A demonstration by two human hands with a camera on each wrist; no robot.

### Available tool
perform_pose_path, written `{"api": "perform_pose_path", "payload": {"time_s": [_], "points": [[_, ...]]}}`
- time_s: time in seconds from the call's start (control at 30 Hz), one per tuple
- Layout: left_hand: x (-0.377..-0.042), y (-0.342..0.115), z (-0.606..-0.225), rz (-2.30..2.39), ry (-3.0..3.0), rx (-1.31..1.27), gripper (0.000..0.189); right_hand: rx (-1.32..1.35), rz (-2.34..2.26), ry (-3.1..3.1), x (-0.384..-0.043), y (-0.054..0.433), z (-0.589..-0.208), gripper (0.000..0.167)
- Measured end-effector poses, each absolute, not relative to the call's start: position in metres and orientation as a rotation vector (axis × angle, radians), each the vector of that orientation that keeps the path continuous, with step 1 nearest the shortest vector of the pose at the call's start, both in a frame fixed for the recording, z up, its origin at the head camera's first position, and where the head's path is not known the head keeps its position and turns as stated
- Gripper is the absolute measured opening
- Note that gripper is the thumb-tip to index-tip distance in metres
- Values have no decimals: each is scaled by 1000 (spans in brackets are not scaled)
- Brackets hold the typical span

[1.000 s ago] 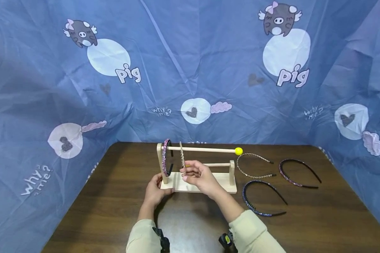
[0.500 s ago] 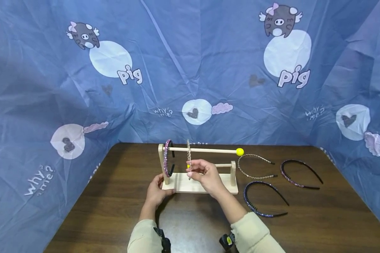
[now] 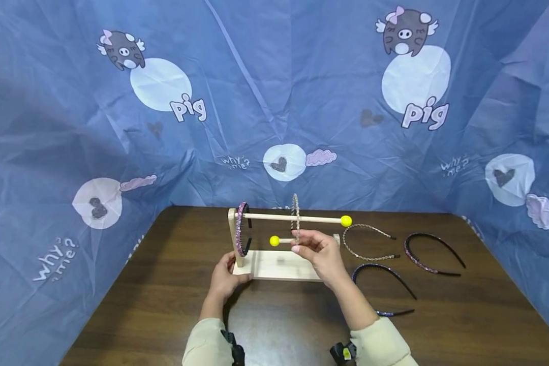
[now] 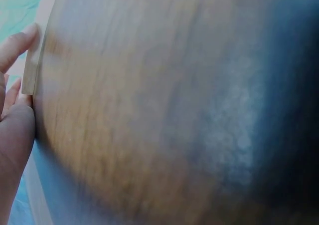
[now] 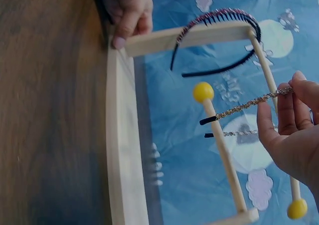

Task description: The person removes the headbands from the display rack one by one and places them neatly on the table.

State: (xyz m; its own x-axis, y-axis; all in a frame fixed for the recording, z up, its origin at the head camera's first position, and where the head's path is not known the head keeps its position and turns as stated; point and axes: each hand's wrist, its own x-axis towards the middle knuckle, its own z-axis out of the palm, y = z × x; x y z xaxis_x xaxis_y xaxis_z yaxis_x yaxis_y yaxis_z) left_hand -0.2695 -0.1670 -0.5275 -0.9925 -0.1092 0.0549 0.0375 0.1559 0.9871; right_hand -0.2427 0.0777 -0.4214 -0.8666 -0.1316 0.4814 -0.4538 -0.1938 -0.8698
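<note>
In the head view, the left hand point(image 3: 225, 277) grips the left end of the pale wooden two-rod stand point(image 3: 279, 265), near the brown wooden worktop's point(image 3: 164, 305) far edge. The right hand point(image 3: 324, 254) pinches a gold beaded arched headband point(image 3: 298, 216) around the upper rod point(image 3: 322, 219) — bare rod stretches either side. Three more headbands point(image 3: 414, 261) lie toward the right edge.

Left wrist: fingers straddle the base's end edge.

Right wrist: the held headband's black tips reach the lower rod point(image 5: 227, 160).
</note>
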Motion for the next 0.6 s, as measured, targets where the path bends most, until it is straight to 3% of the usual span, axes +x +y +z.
{"api": "perform_pose_path", "payload": {"time_s": [0.6], "points": [[-269,-166,-527,-1975,-2297,71,76,581,2145,-1799,-236,115,-419,30]]}}
